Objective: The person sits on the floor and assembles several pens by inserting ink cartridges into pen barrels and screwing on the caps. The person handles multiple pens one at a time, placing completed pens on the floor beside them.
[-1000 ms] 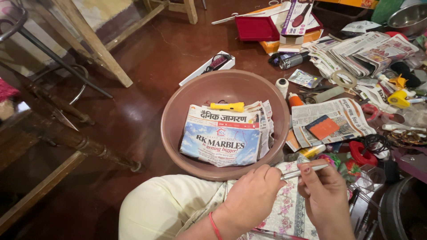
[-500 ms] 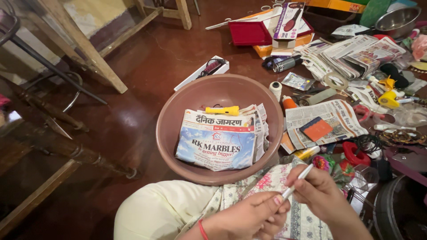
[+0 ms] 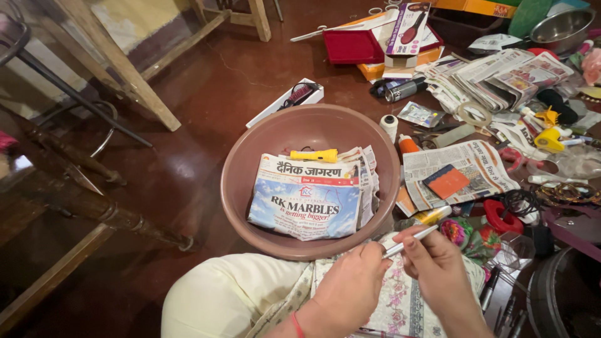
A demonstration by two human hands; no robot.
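The pen (image 3: pixel 410 241), a slim silver-white one, lies slanted between the two hands above the person's lap, just in front of the near rim of the basin.

At far left, wooden furniture legs (image 3: pixel 134 78) and a turned dark rail (image 3: pixel 94 206) stand on the glossy brown floor (image 3: pixel 206 100). Next comes the round brown plastic basin (image 3: pixel 241 156), holding a folded stack of newspapers (image 3: pixel 310 197) with a small yellow torch (image 3: pixel 313 155) lying across the top edge. Beyond the basin sits a white box with a dark comb (image 3: pixel 288 99) in it.

Below the basin, the left hand (image 3: pixel 350 285) is curled with its grip closed on the lower end of the pen; a red thread circles its wrist. The right hand (image 3: pixel 435 269) pinches the pen's upper part between thumb and fingers, so both hands grasp it at once. Under them is floral printed cloth (image 3: pixel 400 307) over pale trousers.

To the right lies an open newspaper sheet (image 3: pixel 482 159) carrying a blue and orange pad (image 3: pixel 446 180), with a red ring-shaped object (image 3: pixel 504 216) just beside it. Further back are a red tray (image 3: pixel 357 45), a stack of folded papers (image 3: pixel 501 75), a tape roll (image 3: pixel 472 114) and, at the top right, a steel bowl (image 3: pixel 560 28).
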